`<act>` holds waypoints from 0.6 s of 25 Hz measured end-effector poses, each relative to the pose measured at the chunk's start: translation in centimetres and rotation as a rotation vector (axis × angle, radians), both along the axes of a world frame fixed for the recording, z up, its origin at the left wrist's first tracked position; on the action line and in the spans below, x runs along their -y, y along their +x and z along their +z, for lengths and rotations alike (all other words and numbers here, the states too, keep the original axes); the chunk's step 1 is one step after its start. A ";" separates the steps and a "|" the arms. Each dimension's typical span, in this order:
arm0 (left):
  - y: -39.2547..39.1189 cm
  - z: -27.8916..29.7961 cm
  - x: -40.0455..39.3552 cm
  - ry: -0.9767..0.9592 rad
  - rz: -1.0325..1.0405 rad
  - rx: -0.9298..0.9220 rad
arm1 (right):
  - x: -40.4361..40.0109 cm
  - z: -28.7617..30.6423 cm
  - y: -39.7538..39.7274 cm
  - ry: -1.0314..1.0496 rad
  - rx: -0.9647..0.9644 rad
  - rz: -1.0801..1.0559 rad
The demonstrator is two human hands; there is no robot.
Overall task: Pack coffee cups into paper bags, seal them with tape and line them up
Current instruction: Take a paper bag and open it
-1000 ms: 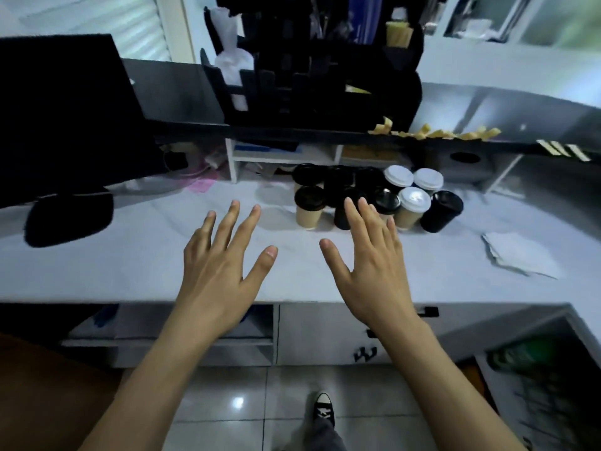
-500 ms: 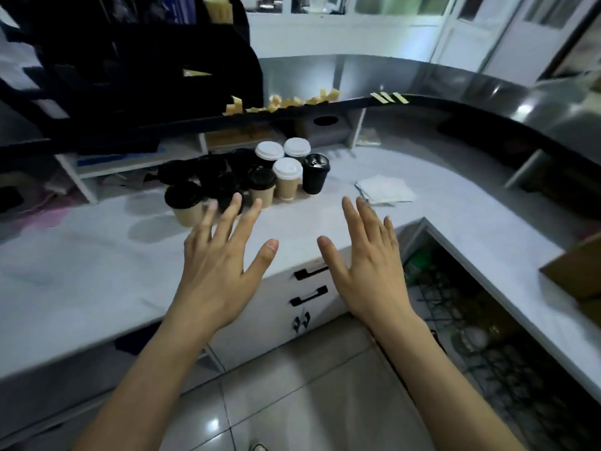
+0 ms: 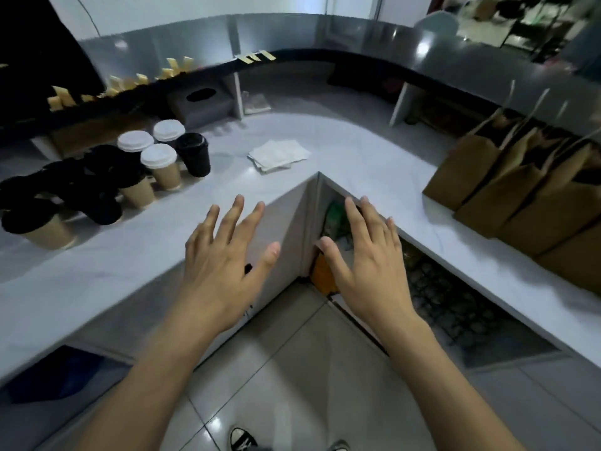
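Several coffee cups (image 3: 159, 166) with white or black lids stand clustered on the left of the pale L-shaped counter (image 3: 351, 148). Several brown paper bags (image 3: 507, 196) with handles stand in a row at the right. Short strips of yellowish tape (image 3: 255, 56) hang from the dark upper ledge. My left hand (image 3: 224, 258) and my right hand (image 3: 367, 255) hover side by side in front of the counter's inner corner, fingers spread, holding nothing and touching nothing.
A stack of white napkins (image 3: 278, 154) lies near the counter's corner. A grey tissue box (image 3: 203, 104) sits under the ledge. Below the right counter there are open shelves with a wire rack (image 3: 448, 301). Tiled floor and my shoes show below.
My view has swung to the right: the cups slid to the left edge and the paper bags came into sight. Both hands kept the same spread pose.
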State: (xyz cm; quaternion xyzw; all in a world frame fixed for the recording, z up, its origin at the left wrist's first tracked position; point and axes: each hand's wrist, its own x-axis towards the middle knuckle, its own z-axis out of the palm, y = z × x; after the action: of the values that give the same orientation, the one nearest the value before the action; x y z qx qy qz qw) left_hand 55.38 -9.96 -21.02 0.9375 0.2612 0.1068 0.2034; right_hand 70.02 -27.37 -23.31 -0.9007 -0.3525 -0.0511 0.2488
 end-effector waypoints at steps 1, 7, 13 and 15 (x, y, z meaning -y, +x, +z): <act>1.1 -0.1 1.5 0.000 -0.030 -0.004 | 1.9 -0.2 0.6 -0.005 0.004 -0.029; 7.5 -0.6 11.0 0.017 -0.220 0.001 | 13.3 -0.3 3.6 0.021 0.023 -0.220; 12.3 -1.0 19.8 0.032 -0.413 0.020 | 23.4 -0.6 5.2 0.029 0.039 -0.391; 13.7 -0.9 22.3 0.040 -0.473 0.013 | 26.2 -0.7 5.6 0.036 0.045 -0.445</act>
State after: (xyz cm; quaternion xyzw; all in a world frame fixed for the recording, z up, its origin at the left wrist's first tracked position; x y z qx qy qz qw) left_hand 69.07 -32.24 -21.95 0.9758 0.0310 0.0672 0.2056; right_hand 75.66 -53.58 -23.97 -0.9502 -0.1498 -0.1311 0.2396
